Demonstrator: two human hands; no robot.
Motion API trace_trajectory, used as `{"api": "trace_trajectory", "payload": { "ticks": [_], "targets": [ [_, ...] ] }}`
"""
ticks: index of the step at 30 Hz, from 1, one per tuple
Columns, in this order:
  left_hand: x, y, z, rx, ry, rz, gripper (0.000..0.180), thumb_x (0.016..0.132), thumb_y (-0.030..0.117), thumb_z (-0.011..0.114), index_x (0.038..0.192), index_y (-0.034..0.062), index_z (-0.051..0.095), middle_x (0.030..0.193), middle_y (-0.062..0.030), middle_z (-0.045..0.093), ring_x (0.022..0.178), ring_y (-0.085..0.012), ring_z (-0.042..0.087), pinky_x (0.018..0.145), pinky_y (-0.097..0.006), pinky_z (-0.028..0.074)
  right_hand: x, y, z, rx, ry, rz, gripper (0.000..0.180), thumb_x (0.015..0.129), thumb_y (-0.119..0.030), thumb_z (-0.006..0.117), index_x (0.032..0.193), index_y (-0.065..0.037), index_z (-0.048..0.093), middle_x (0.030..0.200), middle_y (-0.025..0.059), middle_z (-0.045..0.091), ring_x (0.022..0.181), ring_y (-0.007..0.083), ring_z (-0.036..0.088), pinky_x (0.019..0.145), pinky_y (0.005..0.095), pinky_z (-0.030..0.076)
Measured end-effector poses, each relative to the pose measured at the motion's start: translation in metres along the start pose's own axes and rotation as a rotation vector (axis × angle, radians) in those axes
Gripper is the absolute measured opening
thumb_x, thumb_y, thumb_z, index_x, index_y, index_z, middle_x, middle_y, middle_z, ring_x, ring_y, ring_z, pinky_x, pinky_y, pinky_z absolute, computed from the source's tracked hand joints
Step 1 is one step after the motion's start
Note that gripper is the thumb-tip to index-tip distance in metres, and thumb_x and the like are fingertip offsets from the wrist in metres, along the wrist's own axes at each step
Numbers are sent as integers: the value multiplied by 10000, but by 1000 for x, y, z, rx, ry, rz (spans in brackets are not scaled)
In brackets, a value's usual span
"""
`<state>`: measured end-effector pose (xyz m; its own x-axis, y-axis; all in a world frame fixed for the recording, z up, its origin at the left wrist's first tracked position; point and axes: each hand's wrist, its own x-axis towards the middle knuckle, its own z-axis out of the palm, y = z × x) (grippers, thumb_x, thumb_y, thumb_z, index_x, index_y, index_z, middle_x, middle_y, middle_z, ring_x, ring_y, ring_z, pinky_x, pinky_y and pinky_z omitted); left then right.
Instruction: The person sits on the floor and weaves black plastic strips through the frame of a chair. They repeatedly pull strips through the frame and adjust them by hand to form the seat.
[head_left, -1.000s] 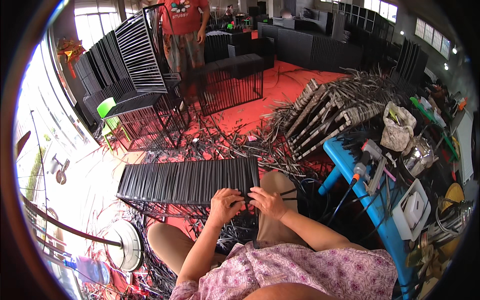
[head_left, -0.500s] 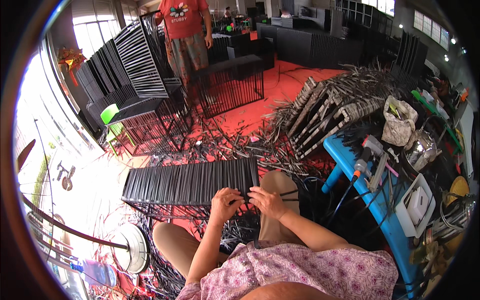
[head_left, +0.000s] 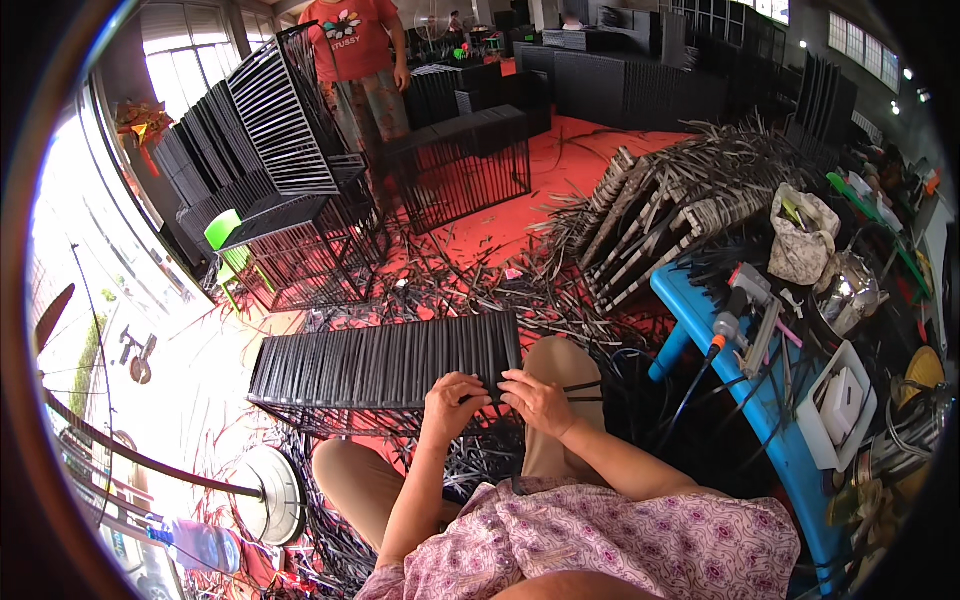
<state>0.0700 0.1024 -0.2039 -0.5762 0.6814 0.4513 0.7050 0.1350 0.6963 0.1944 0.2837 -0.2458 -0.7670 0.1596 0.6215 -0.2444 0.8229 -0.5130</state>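
Both hands, left hand point(head_left: 452, 402) and right hand point(head_left: 537, 398), pinch strips at black slatted panel point(head_left: 385, 357) edge (knee-propped); likely slips if grip loosens.

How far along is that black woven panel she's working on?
Done: the panel looks covered in black strips almost to its right end. In hand: the left hand and right hand work a strip at that near right edge. Left: loose strip ends lie across her knee, and bare frames stand behind.
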Motion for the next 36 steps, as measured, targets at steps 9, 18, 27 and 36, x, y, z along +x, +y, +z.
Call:
{"api": "trace_trajectory", "payload": {
  "ticks": [9,18,27,36],
  "targets": [
    [-3,0,1,21,47,45,175,726,160,850,859,62,790,954,-92,750,929,-271,718,855,-384,546,-3,-1,4,-6,45,-21,225,959,-267,695,1121,-115,730,1255,42,691,969,264,733,752,385,603],
    [-4,6,0,17,44,33,180,721,148,849,856,48,785,944,-101,747,944,-279,719,857,-389,544,-3,-1,4,-10,50,-30,233,965,-286,692,1125,-117,716,1235,41,683,962,255,731,750,380,603],
    [-3,-3,1,-31,30,6,167,722,140,854,845,50,786,923,-98,745,965,-272,727,865,-380,559,1,1,4,48,48,-9,242,959,-280,698,1132,-112,724,1242,48,693,988,264,732,773,379,606],
    [-2,0,3,-16,10,-23,182,712,129,864,848,36,787,929,-106,736,961,-266,722,838,-366,563,-2,2,3,50,24,17,194,938,-226,726,1085,-103,750,1226,62,705,947,276,739,778,384,609]
  ]
}}
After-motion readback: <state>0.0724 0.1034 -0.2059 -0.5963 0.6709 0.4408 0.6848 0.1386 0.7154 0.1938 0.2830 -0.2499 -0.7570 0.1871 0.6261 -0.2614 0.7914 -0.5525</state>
